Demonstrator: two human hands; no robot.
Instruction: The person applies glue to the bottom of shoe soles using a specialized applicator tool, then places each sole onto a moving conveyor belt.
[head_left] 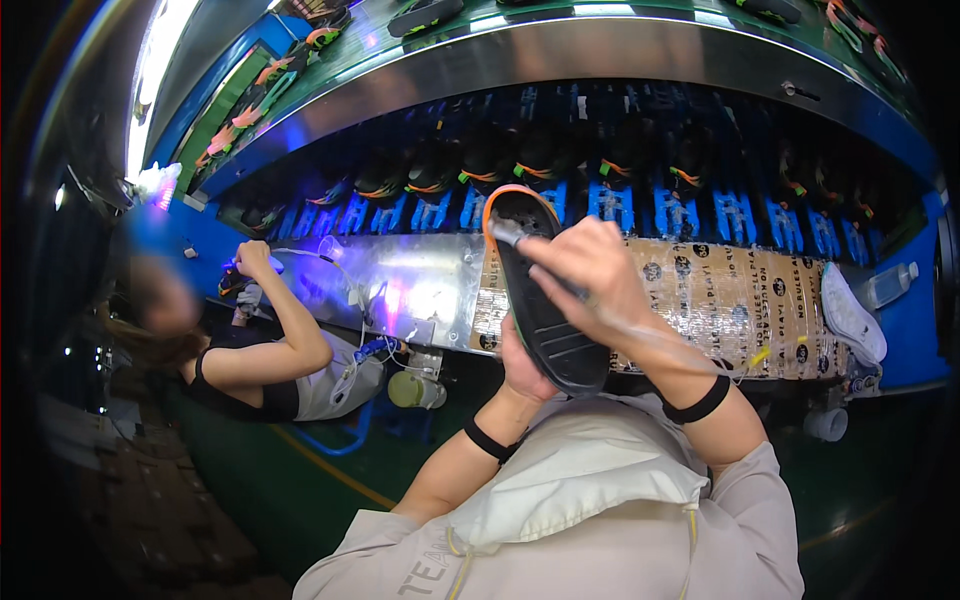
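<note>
A black shoe sole [560, 325] with an orange rim at its far end stands tilted in front of me. My left hand [525, 362] grips its near end from the left and below, with the fingers partly hidden behind it. Closed around a brush [508, 232], my right hand [590, 275] is over the sole. The brush's pale tip touches or nearly touches the hollow inside of the far end. From the right hand a clear thin tube [690, 352] runs back past my right wrist.
Behind the sole is a bench covered with printed brown cardboard [720, 290]. Several dark shoes [545, 155] sit on blue holders beyond it, under a metal-edged shelf [600, 60]. A white shoe-shaped piece [850, 315] and clear bottle [890, 285] are right. A co-worker [265, 365] works left.
</note>
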